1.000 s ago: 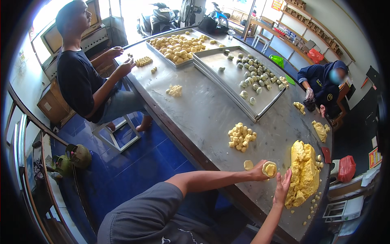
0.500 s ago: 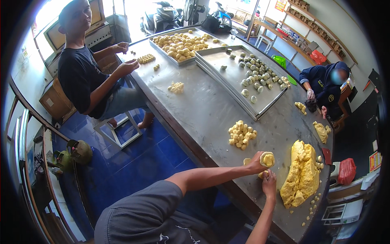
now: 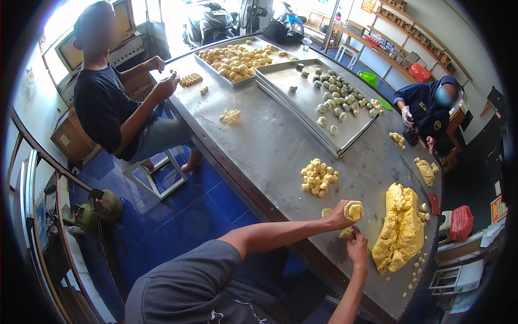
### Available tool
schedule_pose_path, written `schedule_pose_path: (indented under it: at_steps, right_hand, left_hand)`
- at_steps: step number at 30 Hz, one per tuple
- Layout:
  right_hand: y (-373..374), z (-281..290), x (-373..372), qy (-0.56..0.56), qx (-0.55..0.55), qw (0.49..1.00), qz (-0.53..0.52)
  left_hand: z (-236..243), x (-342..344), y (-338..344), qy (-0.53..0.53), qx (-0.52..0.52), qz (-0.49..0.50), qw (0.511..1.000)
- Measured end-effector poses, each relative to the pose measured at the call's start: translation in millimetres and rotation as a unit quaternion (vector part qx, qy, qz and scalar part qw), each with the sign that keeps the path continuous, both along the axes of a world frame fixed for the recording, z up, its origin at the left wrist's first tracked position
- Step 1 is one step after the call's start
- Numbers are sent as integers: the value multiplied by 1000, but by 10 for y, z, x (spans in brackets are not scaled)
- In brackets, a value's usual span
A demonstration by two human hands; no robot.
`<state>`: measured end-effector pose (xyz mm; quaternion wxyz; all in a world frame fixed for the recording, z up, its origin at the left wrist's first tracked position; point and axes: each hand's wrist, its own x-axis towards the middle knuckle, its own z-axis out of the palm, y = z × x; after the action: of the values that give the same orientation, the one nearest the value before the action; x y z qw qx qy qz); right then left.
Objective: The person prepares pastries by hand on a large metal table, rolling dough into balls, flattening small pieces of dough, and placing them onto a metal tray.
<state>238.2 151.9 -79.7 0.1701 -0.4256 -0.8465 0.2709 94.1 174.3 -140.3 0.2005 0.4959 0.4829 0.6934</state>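
My left hand (image 3: 341,215) is closed round a piece of pale dough (image 3: 353,211) with a round, cupped top. Just below it, my right hand (image 3: 356,245) has curled fingers pinching a small lump of dough (image 3: 346,233). A flattened dough piece (image 3: 327,213) lies behind my left hand. To the right is a big, cracked mound of yellow dough (image 3: 396,232), with small bits along its side. A pile of small dough pieces (image 3: 319,177) sits beyond my hands on the metal table (image 3: 270,173).
Trays of golden balls (image 3: 232,62) and greenish balls (image 3: 337,132) stand at the table's far end. A co-worker (image 3: 105,108) works at the left, another (image 3: 429,110) at the right. Gas cylinders (image 3: 108,205) and a white stool frame (image 3: 159,175) are on the floor.
My right hand was open and upright beside the left a second ago; it has dropped lower and left, fingers curling onto a small lump. My left hand has shifted slightly up.
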Motion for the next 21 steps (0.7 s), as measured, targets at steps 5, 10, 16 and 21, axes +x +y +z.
schedule_pose_path:
  at_steps: [5, 10, 16, 21]
  right_hand:
    - [47, 52, 88, -31, 9, 999, 19]
    - [109, 116, 91, -41, -10, 998, -49]
    - [185, -93, 217, -31, 104, 985, -134]
    - [149, -87, 130, -50, 105, 986, -121]
  left_hand:
    - [214, -72, -45, -14, 3, -106, 994]
    - [259, -90, -77, 2, 0, -102, 995]
    - [225, -19, -23, -1, -3, -106, 994]
    - [-21, -7, 45, 49, 59, 43, 996]
